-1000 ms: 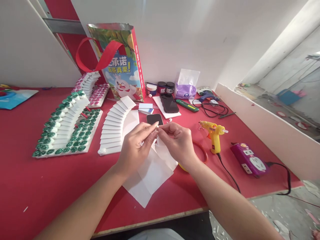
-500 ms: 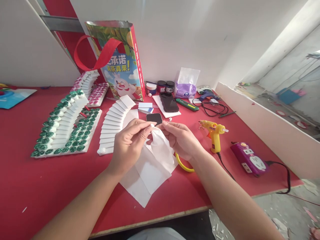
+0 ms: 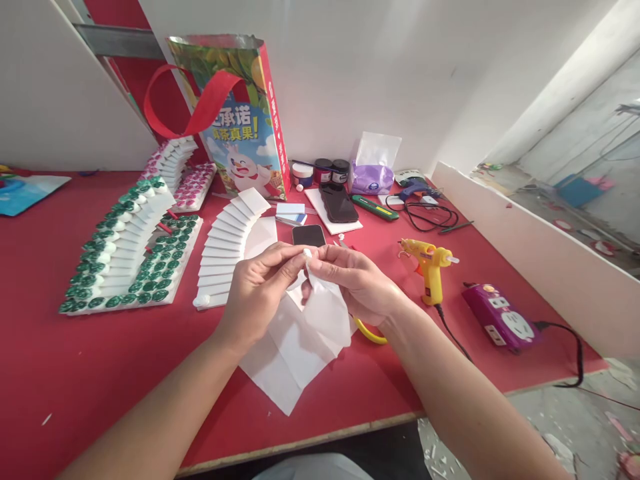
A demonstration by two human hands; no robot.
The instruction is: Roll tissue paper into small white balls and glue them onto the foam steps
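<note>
Above the red table [image 3: 125, 387], both hands [image 3: 306, 287] close together, fingertips nearly meeting.

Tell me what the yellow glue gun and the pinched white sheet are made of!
The glue gun looks like hard plastic, smooth and slightly shiny, with moulded curves. The white sheet looks like thin, matt tissue paper, draping in soft creases, but could be cloth.

I am facing a snowman-printed carrier bag [image 3: 245, 150] that is reading "承诺" and, below, "真茶真果!" in Chinese.
</note>
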